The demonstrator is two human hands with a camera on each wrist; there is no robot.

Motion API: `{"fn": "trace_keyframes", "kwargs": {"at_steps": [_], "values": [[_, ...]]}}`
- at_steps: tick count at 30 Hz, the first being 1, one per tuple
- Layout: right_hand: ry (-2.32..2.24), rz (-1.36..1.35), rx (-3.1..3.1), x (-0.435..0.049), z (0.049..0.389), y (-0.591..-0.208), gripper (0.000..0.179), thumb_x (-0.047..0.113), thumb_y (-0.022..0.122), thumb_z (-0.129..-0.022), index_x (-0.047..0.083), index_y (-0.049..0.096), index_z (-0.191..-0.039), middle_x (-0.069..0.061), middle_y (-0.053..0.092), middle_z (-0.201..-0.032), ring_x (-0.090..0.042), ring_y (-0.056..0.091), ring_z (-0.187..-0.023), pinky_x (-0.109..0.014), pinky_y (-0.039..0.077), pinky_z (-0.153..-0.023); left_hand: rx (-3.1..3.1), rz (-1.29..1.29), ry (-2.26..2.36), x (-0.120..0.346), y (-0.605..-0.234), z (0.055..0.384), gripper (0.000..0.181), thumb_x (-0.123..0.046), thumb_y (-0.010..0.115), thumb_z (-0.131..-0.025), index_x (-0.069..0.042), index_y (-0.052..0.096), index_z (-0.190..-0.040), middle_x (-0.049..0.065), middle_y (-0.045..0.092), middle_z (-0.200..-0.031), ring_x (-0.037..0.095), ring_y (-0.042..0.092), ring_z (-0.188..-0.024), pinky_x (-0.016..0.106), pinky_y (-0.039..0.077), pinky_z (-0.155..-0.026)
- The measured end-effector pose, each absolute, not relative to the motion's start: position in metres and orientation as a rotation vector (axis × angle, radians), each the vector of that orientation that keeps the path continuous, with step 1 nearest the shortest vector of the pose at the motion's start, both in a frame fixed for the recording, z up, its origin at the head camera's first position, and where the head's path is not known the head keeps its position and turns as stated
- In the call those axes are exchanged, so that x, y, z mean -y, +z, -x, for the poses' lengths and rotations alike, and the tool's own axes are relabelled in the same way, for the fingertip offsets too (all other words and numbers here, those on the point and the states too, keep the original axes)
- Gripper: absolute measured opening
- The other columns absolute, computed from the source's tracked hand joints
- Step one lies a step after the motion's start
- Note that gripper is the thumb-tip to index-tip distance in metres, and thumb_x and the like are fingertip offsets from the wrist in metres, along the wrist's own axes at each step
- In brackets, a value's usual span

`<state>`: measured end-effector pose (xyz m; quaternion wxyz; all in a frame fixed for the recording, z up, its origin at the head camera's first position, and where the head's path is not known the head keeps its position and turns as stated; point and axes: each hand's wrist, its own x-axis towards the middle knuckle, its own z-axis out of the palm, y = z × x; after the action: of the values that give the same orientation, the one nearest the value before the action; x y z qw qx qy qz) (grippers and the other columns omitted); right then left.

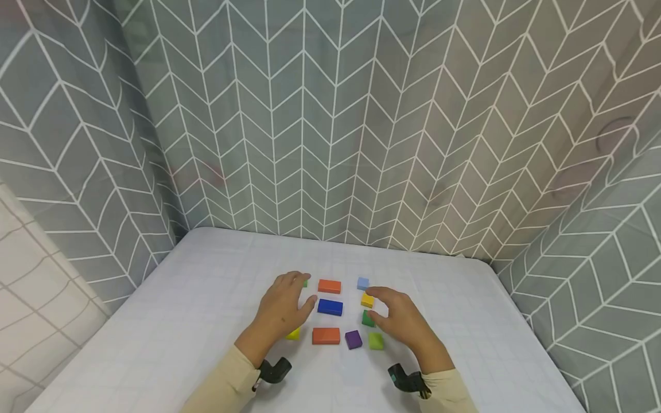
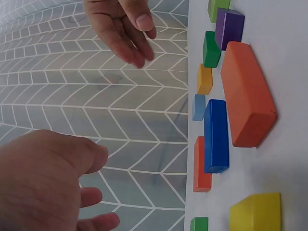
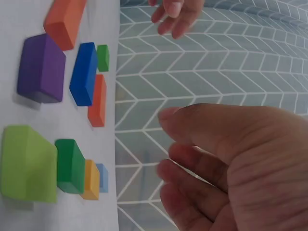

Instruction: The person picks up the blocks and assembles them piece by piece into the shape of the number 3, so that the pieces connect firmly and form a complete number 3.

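Observation:
My left hand (image 1: 284,307) hovers over the left side of the blocks, thumb apart from the fingers, holding nothing. It partly covers a yellow block (image 1: 293,334) and a green block (image 1: 305,283). My right hand (image 1: 401,318) is held over the right side, fingers loosely curved with nothing between them. Near its fingertips lie a dark green block (image 1: 368,319) and an orange-yellow block (image 1: 367,300). Between the hands, a blue block (image 1: 330,307) lies with a red-orange block (image 1: 329,286) behind it and another red-orange block (image 1: 326,336) in front.
A purple block (image 1: 353,339) and a lime green block (image 1: 376,341) lie at the front right of the group. Farther back sits a light blue block (image 1: 363,283). The white-covered table (image 1: 217,269) ends at a patterned grey curtain (image 1: 320,126).

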<state>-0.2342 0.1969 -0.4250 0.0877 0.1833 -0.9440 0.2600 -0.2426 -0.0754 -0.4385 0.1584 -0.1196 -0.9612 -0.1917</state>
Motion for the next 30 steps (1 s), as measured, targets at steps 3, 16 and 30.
{"fn": "trace_keyframes", "kwargs": {"at_steps": [3,16,30], "values": [[0.800,-0.650,2.797,-0.195,0.235,-0.427,0.037,0.012,0.079,-0.084,0.008,0.071,-0.119,-0.005,0.069,-0.122,-0.026,0.066,-0.111,-0.045,0.056,-0.094,2.743,0.368,-0.557,0.075,-0.439,0.243,0.056,-0.044,0.067,-0.092,-0.015,0.056,-0.139,0.009,0.055,-0.140,0.028,0.050,-0.131,0.049,0.048,-0.106],[0.777,-0.855,2.989,-0.181,0.236,-0.436,0.032,0.013,0.078,-0.082,0.004,0.072,-0.112,-0.006,0.072,-0.112,-0.027,0.064,-0.111,-0.050,0.052,-0.098,2.773,0.453,-0.604,0.075,-0.449,0.246,0.049,-0.037,0.070,-0.092,-0.015,0.059,-0.134,0.008,0.056,-0.140,0.026,0.051,-0.131,0.047,0.048,-0.105],[0.721,-0.891,3.074,-0.173,0.234,-0.441,0.023,0.016,0.083,-0.079,0.011,0.075,-0.100,0.004,0.073,-0.099,-0.014,0.065,-0.097,-0.040,0.056,-0.092,2.861,0.619,-0.550,0.070,-0.454,0.246,0.043,-0.032,0.069,-0.094,-0.016,0.062,-0.133,0.002,0.058,-0.138,0.020,0.053,-0.131,0.042,0.047,-0.107]]}}
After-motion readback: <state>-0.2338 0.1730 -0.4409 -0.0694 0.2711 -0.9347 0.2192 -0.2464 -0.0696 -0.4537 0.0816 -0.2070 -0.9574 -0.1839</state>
